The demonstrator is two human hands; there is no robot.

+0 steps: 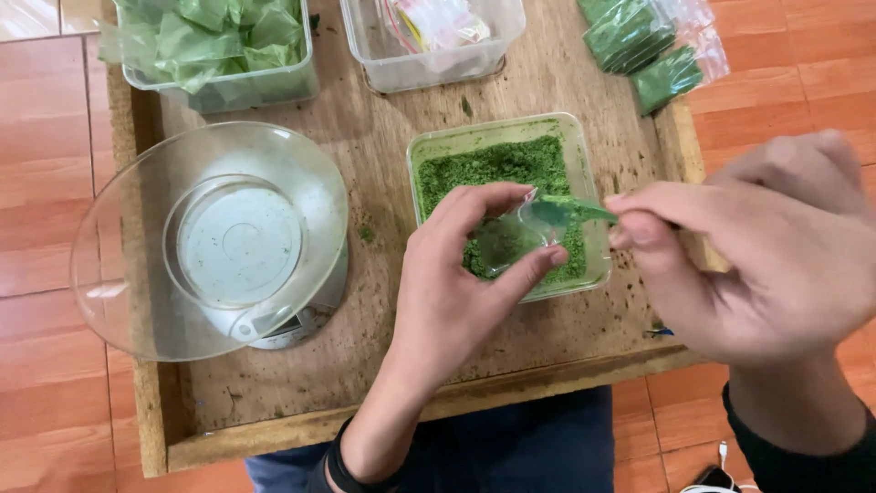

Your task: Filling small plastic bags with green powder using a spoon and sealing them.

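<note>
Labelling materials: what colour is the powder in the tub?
Green powder, clearest in the head view.

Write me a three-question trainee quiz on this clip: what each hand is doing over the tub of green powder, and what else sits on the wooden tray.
1. True or false: the left hand holds a small clear bag open above the tub of green powder.
2. What does the right hand hold?
A. a knife
B. a green spoon
C. a lid
3. Fill in: the clear bowl rests on a kitchen ____.

Key
1. True.
2. B; its tip is at the bag's mouth.
3. Scale, at the left of the wooden tray.
</note>
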